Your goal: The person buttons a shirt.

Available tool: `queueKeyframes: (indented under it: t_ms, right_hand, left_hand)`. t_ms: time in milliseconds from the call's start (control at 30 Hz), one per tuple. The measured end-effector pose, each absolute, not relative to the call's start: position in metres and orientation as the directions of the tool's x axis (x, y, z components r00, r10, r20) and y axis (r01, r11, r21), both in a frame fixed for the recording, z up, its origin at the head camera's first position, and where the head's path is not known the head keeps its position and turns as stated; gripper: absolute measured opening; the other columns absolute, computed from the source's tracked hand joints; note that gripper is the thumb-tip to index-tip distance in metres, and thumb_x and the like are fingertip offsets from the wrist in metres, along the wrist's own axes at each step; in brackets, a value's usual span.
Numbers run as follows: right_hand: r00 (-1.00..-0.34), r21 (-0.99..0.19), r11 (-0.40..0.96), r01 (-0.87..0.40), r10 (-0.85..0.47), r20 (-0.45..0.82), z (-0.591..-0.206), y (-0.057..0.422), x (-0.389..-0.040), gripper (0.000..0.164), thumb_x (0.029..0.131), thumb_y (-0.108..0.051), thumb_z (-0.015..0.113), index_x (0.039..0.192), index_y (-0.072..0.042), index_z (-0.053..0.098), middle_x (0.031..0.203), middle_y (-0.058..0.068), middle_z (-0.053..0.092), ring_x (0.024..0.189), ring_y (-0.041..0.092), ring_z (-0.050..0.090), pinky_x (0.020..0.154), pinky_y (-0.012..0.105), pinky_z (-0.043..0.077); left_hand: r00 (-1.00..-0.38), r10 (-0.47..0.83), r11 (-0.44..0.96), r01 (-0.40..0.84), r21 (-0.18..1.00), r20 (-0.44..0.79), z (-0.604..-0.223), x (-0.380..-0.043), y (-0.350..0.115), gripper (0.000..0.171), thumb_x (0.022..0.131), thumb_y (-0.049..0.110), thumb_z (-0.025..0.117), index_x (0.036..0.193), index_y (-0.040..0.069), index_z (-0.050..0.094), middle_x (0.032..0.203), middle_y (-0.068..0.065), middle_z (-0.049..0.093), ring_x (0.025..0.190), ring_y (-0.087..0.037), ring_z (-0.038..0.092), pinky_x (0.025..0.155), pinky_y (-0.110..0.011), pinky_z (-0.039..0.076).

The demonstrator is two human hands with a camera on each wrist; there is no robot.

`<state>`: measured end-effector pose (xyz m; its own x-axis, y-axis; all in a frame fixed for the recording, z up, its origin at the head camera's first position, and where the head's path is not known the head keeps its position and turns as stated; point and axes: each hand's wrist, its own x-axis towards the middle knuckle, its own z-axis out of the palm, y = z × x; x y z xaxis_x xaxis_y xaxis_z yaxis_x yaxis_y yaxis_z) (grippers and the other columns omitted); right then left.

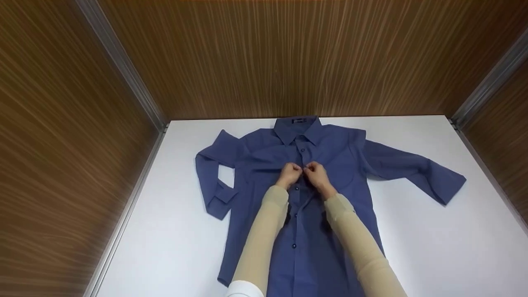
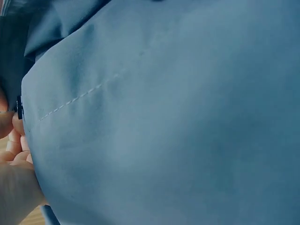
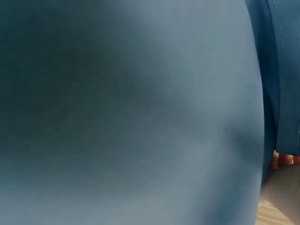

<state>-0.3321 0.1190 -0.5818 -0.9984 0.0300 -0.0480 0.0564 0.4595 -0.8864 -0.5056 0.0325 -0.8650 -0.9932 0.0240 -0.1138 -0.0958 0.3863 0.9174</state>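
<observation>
White table (image 1: 429, 239), wood wall (image 1: 276, 62) behind; we see left hand (image 1: 290, 173) and right hand (image 1: 317, 174) pinch the shirt (image 1: 255, 181) front mid-frame, presumably keeping its edges together.

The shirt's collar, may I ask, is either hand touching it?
No, the left hand and right hand both pinch the shirt's front below the collar.

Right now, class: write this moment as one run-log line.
left hand: pinching placket; right hand: pinching placket; shirt: face-up on white table
</observation>
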Motion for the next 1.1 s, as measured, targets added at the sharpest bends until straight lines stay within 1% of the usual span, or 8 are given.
queueKeyframes:
  t_ms: [200, 500, 600, 667, 767, 867, 900, 1100]
  right_hand:
    - [-0.999, -0.894, 0.448, 0.019, -0.019, -0.031, -0.563, 0.12, -0.318, 0.01, 0.079, -0.008, 0.045, 0.078, 0.002, 0.049, 0.067, 0.006, 0.046, 0.057, 0.014, 0.041, 0.05, 0.022, 0.033]
    - [-0.996, -0.931, 0.36, 0.063, -0.036, -0.082, -0.562, 0.121, -0.318, 0.013, 0.081, -0.005, 0.043, 0.085, 0.006, 0.049, 0.076, 0.012, 0.046, 0.062, 0.016, 0.041, 0.052, 0.023, 0.033]
    - [-0.996, -0.938, 0.341, 0.058, -0.047, -0.079, -0.569, 0.122, -0.323, 0.013, 0.081, -0.005, 0.042, 0.086, 0.004, 0.049, 0.078, 0.012, 0.046, 0.065, 0.02, 0.042, 0.055, 0.027, 0.035]
    - [-0.996, -0.961, 0.275, -0.001, -0.091, -0.025, -0.585, 0.127, -0.33, 0.011, 0.08, -0.008, 0.044, 0.084, 0.0, 0.051, 0.076, 0.009, 0.047, 0.063, 0.017, 0.043, 0.054, 0.026, 0.035]
    - [-0.993, -0.965, 0.262, -0.013, -0.12, -0.019, -0.597, 0.131, -0.336, 0.011, 0.08, -0.01, 0.046, 0.084, -0.002, 0.051, 0.075, 0.008, 0.047, 0.063, 0.017, 0.043, 0.055, 0.028, 0.034]
    - [-0.995, -0.949, 0.314, 0.02, -0.087, -0.049, -0.597, 0.128, -0.335, 0.015, 0.08, -0.011, 0.046, 0.086, 0.001, 0.05, 0.077, 0.01, 0.047, 0.065, 0.018, 0.043, 0.056, 0.028, 0.034]
    - [-0.994, -0.935, 0.35, 0.06, -0.068, -0.089, -0.584, 0.124, -0.327, 0.015, 0.081, -0.009, 0.044, 0.087, 0.004, 0.049, 0.078, 0.012, 0.047, 0.066, 0.02, 0.042, 0.057, 0.029, 0.035]
    - [-0.993, -0.954, 0.29, 0.072, -0.072, -0.097, -0.552, 0.116, -0.304, 0.015, 0.081, -0.003, 0.041, 0.088, 0.008, 0.047, 0.078, 0.015, 0.045, 0.065, 0.018, 0.039, 0.052, 0.018, 0.03]
  left_hand:
    - [-0.987, 0.042, 0.237, -0.141, 0.961, -0.155, -0.838, -0.487, 0.031, 0.005, 0.07, 0.015, 0.059, 0.071, 0.012, 0.055, 0.069, -0.001, 0.054, 0.058, -0.014, 0.052, 0.049, -0.027, 0.041]
    - [-0.976, 0.024, 0.221, -0.207, 0.953, -0.218, -0.839, -0.488, 0.028, 0.005, 0.072, 0.016, 0.056, 0.073, 0.011, 0.055, 0.072, -0.001, 0.054, 0.06, -0.013, 0.053, 0.05, -0.028, 0.042]
    - [-0.975, 0.027, 0.208, -0.208, 0.956, -0.218, -0.845, -0.494, 0.028, 0.004, 0.072, 0.014, 0.056, 0.074, 0.011, 0.056, 0.072, -0.002, 0.055, 0.061, -0.014, 0.053, 0.051, -0.028, 0.042]
    - [-0.976, 0.03, 0.199, -0.207, 0.958, -0.217, -0.846, -0.495, 0.028, 0.004, 0.071, 0.013, 0.056, 0.074, 0.011, 0.056, 0.072, -0.002, 0.055, 0.061, -0.014, 0.053, 0.051, -0.028, 0.042]
    - [-0.976, 0.034, 0.197, -0.204, 0.959, -0.214, -0.841, -0.489, 0.026, 0.004, 0.07, 0.013, 0.058, 0.072, 0.011, 0.055, 0.071, -0.001, 0.054, 0.059, -0.013, 0.053, 0.05, -0.027, 0.042]
    - [-0.976, 0.031, 0.204, -0.203, 0.958, -0.214, -0.824, -0.475, 0.024, 0.004, 0.071, 0.014, 0.057, 0.071, 0.012, 0.055, 0.069, 0.0, 0.053, 0.058, -0.012, 0.052, 0.05, -0.026, 0.042]
    - [-0.976, 0.03, 0.206, -0.203, 0.957, -0.214, -0.816, -0.47, 0.023, 0.004, 0.072, 0.014, 0.057, 0.07, 0.011, 0.054, 0.069, -0.001, 0.053, 0.058, -0.012, 0.052, 0.049, -0.026, 0.041]
    - [-0.97, 0.003, 0.225, -0.237, 0.945, -0.244, -0.748, -0.427, 0.018, 0.003, 0.075, 0.01, 0.053, 0.074, 0.007, 0.053, 0.071, -0.003, 0.052, 0.061, -0.014, 0.05, 0.052, -0.027, 0.04]
